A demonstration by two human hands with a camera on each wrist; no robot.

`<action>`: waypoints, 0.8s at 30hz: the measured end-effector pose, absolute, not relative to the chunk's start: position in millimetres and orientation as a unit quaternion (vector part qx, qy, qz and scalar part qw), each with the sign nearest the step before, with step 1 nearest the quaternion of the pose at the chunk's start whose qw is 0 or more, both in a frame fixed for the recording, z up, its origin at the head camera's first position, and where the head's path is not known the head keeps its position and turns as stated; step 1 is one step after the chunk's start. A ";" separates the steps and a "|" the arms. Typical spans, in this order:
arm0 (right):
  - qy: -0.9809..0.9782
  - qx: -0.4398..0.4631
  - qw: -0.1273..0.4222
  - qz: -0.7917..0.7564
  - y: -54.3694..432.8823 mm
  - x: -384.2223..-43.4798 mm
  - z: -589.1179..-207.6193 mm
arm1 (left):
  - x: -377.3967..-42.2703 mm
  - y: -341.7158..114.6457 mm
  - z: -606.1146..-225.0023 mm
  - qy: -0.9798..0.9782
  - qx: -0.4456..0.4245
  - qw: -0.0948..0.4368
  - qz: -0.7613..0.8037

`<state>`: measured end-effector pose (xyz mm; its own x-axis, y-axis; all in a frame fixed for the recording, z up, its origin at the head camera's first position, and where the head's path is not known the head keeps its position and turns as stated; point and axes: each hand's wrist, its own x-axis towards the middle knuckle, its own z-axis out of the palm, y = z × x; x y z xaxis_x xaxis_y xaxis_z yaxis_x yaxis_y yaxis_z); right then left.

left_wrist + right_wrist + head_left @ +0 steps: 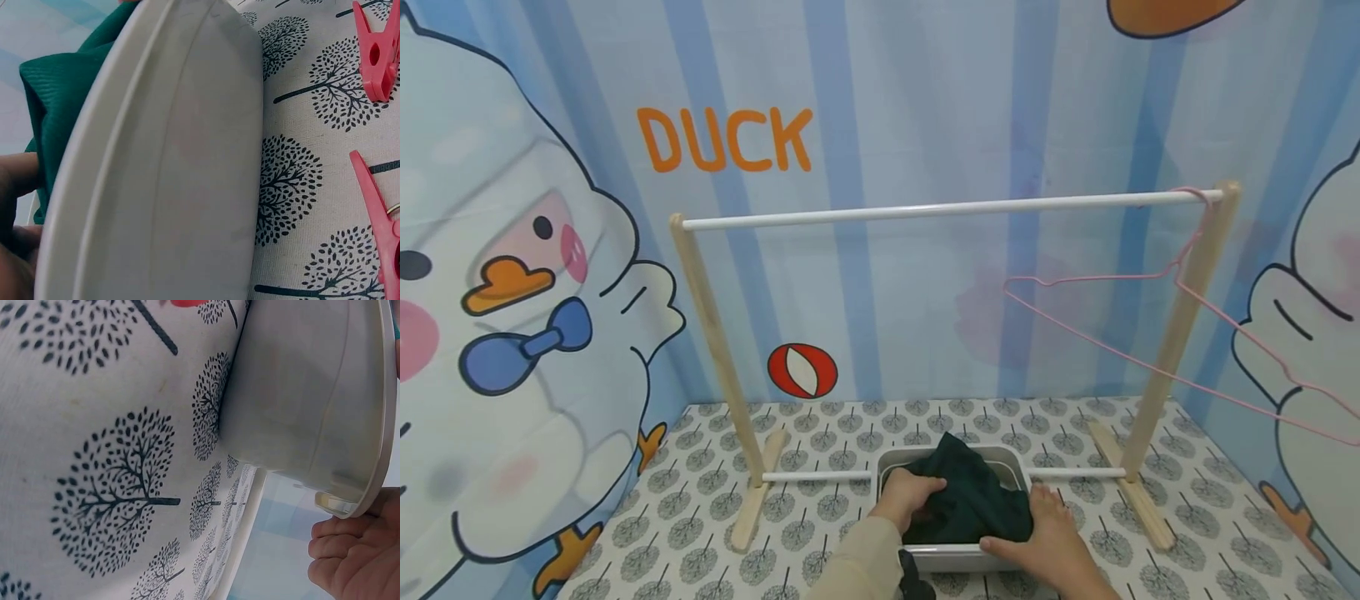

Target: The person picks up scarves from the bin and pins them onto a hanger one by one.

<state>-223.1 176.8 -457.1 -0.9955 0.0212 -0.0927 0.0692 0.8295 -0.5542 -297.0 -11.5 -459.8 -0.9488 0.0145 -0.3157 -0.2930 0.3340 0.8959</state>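
A dark green cloth (pixel 966 492), bunched up, lies in a pale plastic basin (pixel 958 550) and rises above its rim. My left hand (pixel 906 496) reaches over the basin's left side and pinches the cloth. In the left wrist view, fingers (pixel 19 178) show beside the green cloth (pixel 69 87), behind the basin wall (pixel 169 150). At the basin's front right corner, my right hand (pixel 1051 537) holds the rim, thumb at the front and fingers along the right side. The right wrist view shows curled fingers (pixel 340 550) beside the basin's handle (pixel 337 503).
Behind the basin stands a wooden rack with a white rod (pixel 887 213). A pink wire hanger (pixel 1097 333) hangs at the rod's right end. Pink clothespins (pixel 376 62) lie on the tree-print tablecloth (pixel 700 517). A duck-print curtain (pixel 925 108) forms the backdrop.
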 end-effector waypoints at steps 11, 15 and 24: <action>0.952 0.036 0.050 -0.301 176.4 -224.2 -458.1 | -297.7 -9.7 -460.4 0.801 -0.100 0.140 0.574; 0.952 0.029 0.050 -0.302 176.4 -224.2 -457.2 | -300.0 -8.4 -462.4 0.806 -0.094 0.133 0.570; 0.948 0.030 0.055 -0.311 177.1 -224.3 -454.9 | -296.9 -6.5 -457.1 0.787 -0.053 0.129 0.601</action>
<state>-224.3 177.1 -454.9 -0.9921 0.0220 -0.1237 0.0909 0.8051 -0.5862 -296.9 -6.5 -457.1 -0.9611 0.0717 -0.2667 -0.2383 0.2726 0.9321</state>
